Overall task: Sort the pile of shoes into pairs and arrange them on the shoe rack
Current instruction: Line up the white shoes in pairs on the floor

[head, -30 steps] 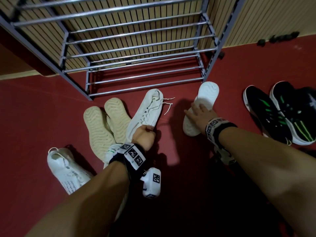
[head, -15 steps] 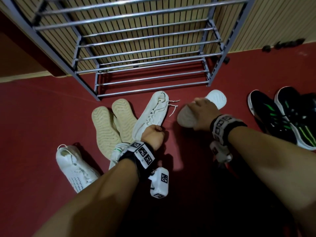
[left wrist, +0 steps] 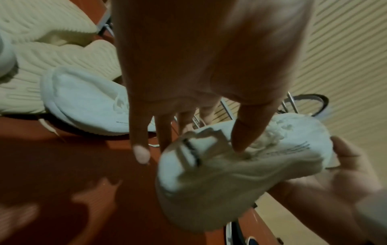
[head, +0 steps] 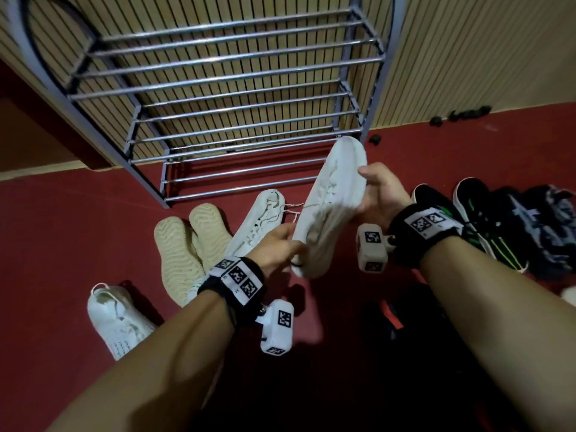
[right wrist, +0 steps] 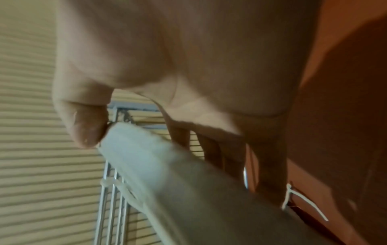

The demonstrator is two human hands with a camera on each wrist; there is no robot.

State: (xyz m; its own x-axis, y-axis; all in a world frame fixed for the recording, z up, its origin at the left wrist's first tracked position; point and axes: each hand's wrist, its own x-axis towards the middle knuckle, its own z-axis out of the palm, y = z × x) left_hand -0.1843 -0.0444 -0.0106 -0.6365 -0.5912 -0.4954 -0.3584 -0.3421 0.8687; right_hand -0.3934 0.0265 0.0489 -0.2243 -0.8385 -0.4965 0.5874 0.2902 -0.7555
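Note:
A white sneaker [head: 327,210] hangs in the air in front of the shoe rack [head: 237,98], toe up and tilted. My right hand [head: 366,190] grips its middle, thumb on the upper edge and fingers behind the sole. My left hand [head: 291,246] pinches the heel end; in the left wrist view the thumb [left wrist: 243,136] presses into the collar of the sneaker [left wrist: 220,179]. In the right wrist view the thumb [right wrist: 83,129] sits on the sneaker's edge [right wrist: 163,169]. A matching white laced sneaker [head: 263,219] lies on the red floor below.
Two beige upturned soles [head: 179,244] lie left of the laced sneaker. A white knit shoe [head: 115,316] sits at the lower left. Black shoes with green stripes [head: 480,219] stand at the right. The rack's metal bars are bare.
My right hand lifted the white sneaker off the floor and turned it over. My left hand let go of the laced sneaker on the floor and took the lifted one's heel.

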